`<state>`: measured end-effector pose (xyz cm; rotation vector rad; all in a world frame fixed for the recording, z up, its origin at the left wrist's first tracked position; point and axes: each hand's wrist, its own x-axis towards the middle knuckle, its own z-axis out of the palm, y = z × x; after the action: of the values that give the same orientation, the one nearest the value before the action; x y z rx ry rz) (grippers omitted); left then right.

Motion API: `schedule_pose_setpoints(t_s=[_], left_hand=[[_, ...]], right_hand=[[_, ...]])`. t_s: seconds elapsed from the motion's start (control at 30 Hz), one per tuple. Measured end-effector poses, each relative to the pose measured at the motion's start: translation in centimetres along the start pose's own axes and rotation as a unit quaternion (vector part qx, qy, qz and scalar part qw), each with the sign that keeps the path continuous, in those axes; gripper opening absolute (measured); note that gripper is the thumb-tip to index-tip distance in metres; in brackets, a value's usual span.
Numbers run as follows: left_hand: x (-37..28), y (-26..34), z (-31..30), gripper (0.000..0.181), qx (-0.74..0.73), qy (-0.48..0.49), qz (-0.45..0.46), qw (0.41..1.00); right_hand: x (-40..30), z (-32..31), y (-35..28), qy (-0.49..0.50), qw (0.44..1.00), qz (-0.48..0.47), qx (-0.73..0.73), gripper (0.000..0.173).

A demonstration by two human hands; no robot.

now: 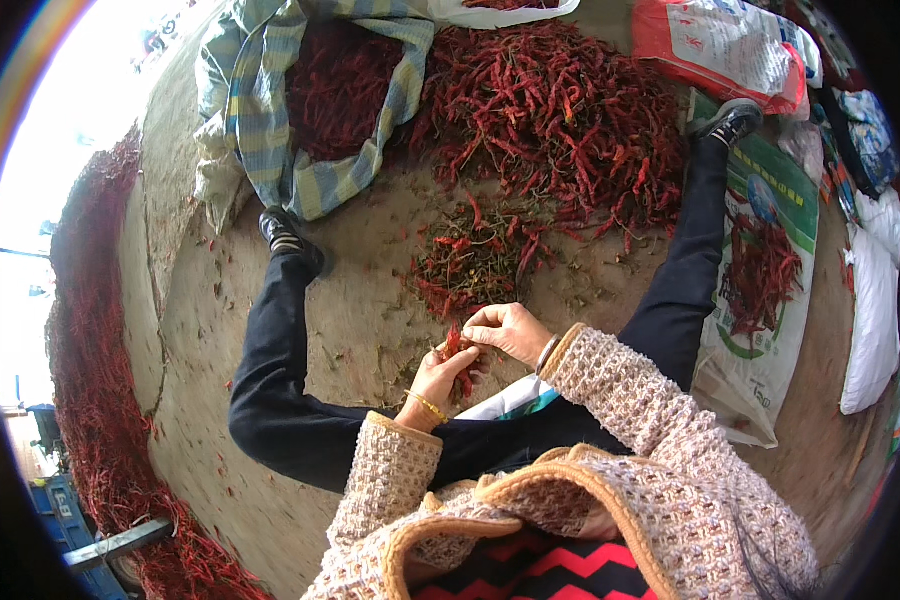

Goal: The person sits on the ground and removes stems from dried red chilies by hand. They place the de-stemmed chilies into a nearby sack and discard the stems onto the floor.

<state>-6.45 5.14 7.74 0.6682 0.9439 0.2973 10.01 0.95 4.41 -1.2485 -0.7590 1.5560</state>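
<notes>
My left hand point(440, 375) is closed around a few dried red chili peppers point(453, 341) between my spread legs. The fingertips of my right hand point(506, 332) pinch at the upper part of the same peppers, close to the left thumb. Just beyond the hands lies a small pile of chili stems and red bits point(469, 262) on the floor. Behind it rises a large heap of dried red chilies point(555, 112). To its left, a striped woven sack point(337, 187) stands with its mouth spread, filled with darker red chilies.
A flattened printed sack point(750, 382) with some chilies point(763, 274) on it lies beyond my right leg. A red and white bag point(727, 52) is at the top right, a white sack point(870, 315) at the far right. A long band of chilies point(94, 322) runs along the left.
</notes>
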Motion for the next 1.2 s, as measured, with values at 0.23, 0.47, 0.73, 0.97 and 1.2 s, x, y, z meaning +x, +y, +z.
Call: schedule_pose_setpoints(t_s=[0.23, 0.47, 0.73, 0.97, 1.2], left_hand=[[0.9, 0.3, 0.6, 0.020, -0.065, 0.029, -0.061, 0.996], [2.7, -0.2, 2.9, 0.016, -0.282, -0.037, -0.102, 0.953], [8.0, 2.6, 2.7, 0.009, -0.266, 0.057, -0.117, 0.955], [26.6, 24.5, 12.9, 0.014, 0.019, -0.106, 0.179, 0.978], [37.9, 40.3, 21.7, 0.083, -0.122, -0.021, 0.099, 0.987]], right_hand=[[-0.9, -0.1, 0.0, 0.094, 0.990, 0.023, 0.104, 0.017], [-2.3, -4.0, -0.6, 0.149, 0.844, 0.104, 0.505, 0.016], [-3.3, -5.2, -2.3, 0.071, 0.896, 0.074, 0.432, 0.018], [-2.0, -6.2, -0.2, -0.025, 0.938, 0.065, 0.339, 0.021], [-0.6, -7.1, 1.0, -0.071, 0.960, 0.152, 0.224, 0.017]])
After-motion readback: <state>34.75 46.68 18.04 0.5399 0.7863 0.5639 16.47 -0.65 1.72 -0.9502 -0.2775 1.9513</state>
